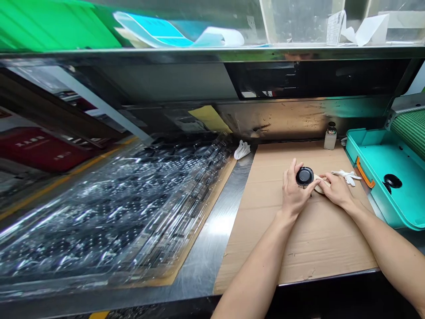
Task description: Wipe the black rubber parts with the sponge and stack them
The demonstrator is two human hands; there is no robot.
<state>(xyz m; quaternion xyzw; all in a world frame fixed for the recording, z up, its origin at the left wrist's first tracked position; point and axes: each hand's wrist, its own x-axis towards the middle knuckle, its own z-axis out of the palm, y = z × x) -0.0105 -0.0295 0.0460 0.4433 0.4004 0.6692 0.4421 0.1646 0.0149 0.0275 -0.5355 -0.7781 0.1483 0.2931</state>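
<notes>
A: What do the hands hold at this moment?

B: The left hand (292, 195) grasps a black round part (304, 176), with its flat face turned up, above the cardboard sheet (318, 243). The right hand (338, 190) pinches a pale, soft-looking piece (320, 182) just beside the part, and the left thumb also comes near to it

A: How far is the work on this part, in your opinion?

B: I judge it is in the middle. The part is in the hand and is not set down, so the handling of it is not complete. Whether its surface is finished, I cannot tell

A: And what lies around the hands?

B: Near the right hand is a white glove (349, 177), and behind it stands a small bottle (330, 141) with a dark cap. Farther to the right, the teal bin (411, 186) contains at least two black pieces (392, 180). I cannot say if these are done or waiting

A: What about the left side?

B: Across a bare metal strip of the tabletop (215, 226) lie clear plastic trays (109, 208), which seem to carry many dark parts. The reflections hide them, so the amount done and the amount left are both uncertain
</notes>
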